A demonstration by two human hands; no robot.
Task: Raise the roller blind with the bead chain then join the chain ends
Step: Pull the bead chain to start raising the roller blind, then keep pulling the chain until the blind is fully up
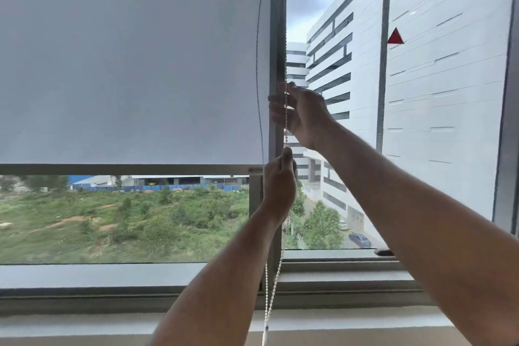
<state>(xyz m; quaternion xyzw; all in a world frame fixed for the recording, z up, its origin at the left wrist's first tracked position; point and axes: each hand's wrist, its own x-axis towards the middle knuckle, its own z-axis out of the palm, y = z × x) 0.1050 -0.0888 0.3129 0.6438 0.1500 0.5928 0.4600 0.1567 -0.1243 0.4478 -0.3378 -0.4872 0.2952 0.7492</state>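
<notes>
roller blind (126, 64): pale grey fabric, covering the upper part of the left window pane; its bottom bar (123, 169) hangs level, well above the window sill (98, 275), with grass and low buildings showing beneath it.
bead chain (286, 109): white, hanging along the vertical window frame (276, 22) at the blind's right edge; two strands drop below the hands to the sill, running close together at the bottom of the view.
right hand (302, 114): upper of the two, fingers curled round the chain in front of the frame.
left hand (279, 185): just below the right one, closed in a fist round the chain, thumb up.
right pane: white building (435, 78) outside; red triangle sticker (395, 36) on the glass.
</notes>
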